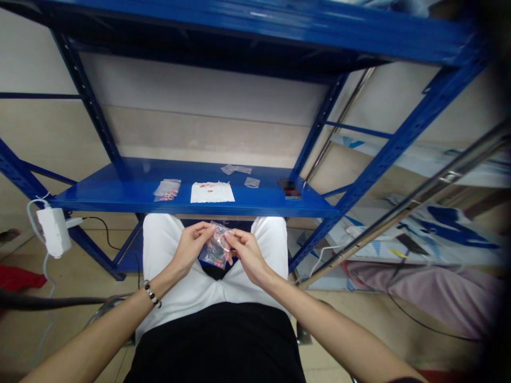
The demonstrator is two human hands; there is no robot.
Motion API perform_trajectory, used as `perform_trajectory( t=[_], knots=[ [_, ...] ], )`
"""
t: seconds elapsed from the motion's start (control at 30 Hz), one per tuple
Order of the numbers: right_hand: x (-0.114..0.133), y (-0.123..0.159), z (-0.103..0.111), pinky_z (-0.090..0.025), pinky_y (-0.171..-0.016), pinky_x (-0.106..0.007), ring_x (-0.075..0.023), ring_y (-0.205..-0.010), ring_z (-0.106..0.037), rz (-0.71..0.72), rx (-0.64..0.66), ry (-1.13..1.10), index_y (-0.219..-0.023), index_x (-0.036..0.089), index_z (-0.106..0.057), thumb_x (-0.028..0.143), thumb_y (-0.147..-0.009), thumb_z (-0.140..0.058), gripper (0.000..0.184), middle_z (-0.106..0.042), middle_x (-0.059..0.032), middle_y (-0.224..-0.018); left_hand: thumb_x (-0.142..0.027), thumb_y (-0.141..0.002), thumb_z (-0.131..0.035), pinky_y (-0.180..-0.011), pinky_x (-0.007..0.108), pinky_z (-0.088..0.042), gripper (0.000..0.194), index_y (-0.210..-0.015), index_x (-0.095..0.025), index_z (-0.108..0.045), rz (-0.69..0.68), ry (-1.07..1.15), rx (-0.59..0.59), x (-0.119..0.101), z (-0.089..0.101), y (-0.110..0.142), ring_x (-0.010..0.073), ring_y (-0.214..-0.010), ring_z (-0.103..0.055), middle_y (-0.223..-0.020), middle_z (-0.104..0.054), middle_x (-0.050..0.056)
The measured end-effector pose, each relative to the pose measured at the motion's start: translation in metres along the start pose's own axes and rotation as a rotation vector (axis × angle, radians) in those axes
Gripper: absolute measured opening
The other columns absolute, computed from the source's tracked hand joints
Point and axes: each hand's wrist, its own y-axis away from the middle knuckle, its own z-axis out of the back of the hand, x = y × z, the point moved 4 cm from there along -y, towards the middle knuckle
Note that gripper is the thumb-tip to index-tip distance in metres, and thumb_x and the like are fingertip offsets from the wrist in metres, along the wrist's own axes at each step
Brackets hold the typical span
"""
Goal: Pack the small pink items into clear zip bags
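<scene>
My black top (pixel 215 346) fills the bottom of the view, and my bare forearms reach up from it to my two hands, held close together over my lap. The fingers of my left hand (pixel 191 247) and my right hand (pixel 247 255) are curled and nearly closed, pinching opposite sides of the top of a small clear bag (pixel 216 246). The bag hangs between my hands, with small pink pieces gathered at its bottom corner, too small for me to tell exactly what they are. A beaded black-and-white bracelet (pixel 151 293) circles my left wrist. Beneath my hands is a white cloth (pixel 163 255) across my lap. Ahead of me is a blue metal shelf (pixel 120 194), well beyond my fingers. On it lie another clear bag with pink pieces (pixel 166 190), a white sheet of paper (pixel 212 192) with small reddish bits on it, two more flat clear bags (pixel 235 169) (pixel 252 182), and a small dark object (pixel 289 188) too blurred to make out. A white power adapter (pixel 54 231) is tied to the shelf's left upright, a red cloth (pixel 19 279) lies on the floor further left, and a steel pole (pixel 423 205) runs diagonally across the right side.
</scene>
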Motion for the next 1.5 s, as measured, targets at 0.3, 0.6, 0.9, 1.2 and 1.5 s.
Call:
perform_trajectory(
  t=[0.3,0.6,0.9,1.2,1.5],
  knots=[
    [0.000,0.002,-0.003,-0.044,-0.038,-0.019,-0.0111,-0.045,-0.056,-0.010,0.055,0.009,-0.083,0.015,-0.063,0.050,-0.084,-0.066,0.035,-0.059,0.0006,-0.059,-0.040,-0.085,-0.065,-0.056,0.021,-0.038,0.026,-0.083,-0.014,-0.067,-0.014,-0.008,-0.031,0.001,-0.001,0.002,0.0117,-0.059,-0.053,-0.068,-0.064,0.001],
    [0.002,-0.003,-0.001,-0.042,-0.039,-0.020,-0.0108,-0.045,-0.055,-0.043,0.120,-0.008,-0.082,0.014,-0.066,0.048,-0.084,-0.066,0.034,-0.059,0.0005,-0.058,-0.039,-0.084,-0.066,-0.057,0.022,-0.040,0.028,-0.071,-0.015,-0.063,0.000,0.077,-0.055,0.000,-0.005,0.002,0.0116,-0.058,-0.052,-0.064,-0.062,0.001],
    [0.009,0.002,-0.007,-0.040,-0.035,-0.018,-0.0096,-0.042,-0.052,0.007,0.077,-0.008,-0.070,0.016,-0.056,0.045,-0.084,-0.066,0.033,-0.055,0.0029,-0.056,-0.039,-0.082,-0.068,-0.054,0.022,-0.042,0.025,-0.072,-0.016,-0.062,-0.065,-0.050,-0.076,-0.018,-0.011,0.011,0.0124,-0.055,-0.055,-0.060,-0.061,-0.001],
    [0.008,0.000,-0.002,-0.041,-0.037,-0.018,-0.0088,-0.042,-0.050,0.029,0.068,0.063,-0.078,0.016,-0.060,0.048,-0.083,-0.067,0.033,-0.057,0.0026,-0.055,-0.042,-0.087,-0.062,-0.059,0.023,-0.046,0.028,-0.081,-0.016,-0.066,-0.120,-0.088,-0.070,-0.014,-0.012,0.011,0.0143,-0.061,-0.061,-0.067,-0.067,0.001],
    [0.015,-0.001,-0.001,-0.039,-0.040,-0.020,-0.0089,-0.042,-0.047,0.093,0.061,0.072,-0.075,0.016,-0.062,0.044,-0.080,-0.072,0.030,-0.057,0.0017,-0.056,-0.040,-0.089,-0.061,-0.060,0.024,-0.047,0.025,-0.082,-0.016,-0.066,-0.119,-0.042,-0.069,-0.015,-0.016,0.015,0.0149,-0.060,-0.062,-0.065,-0.067,0.002]
  ],
)
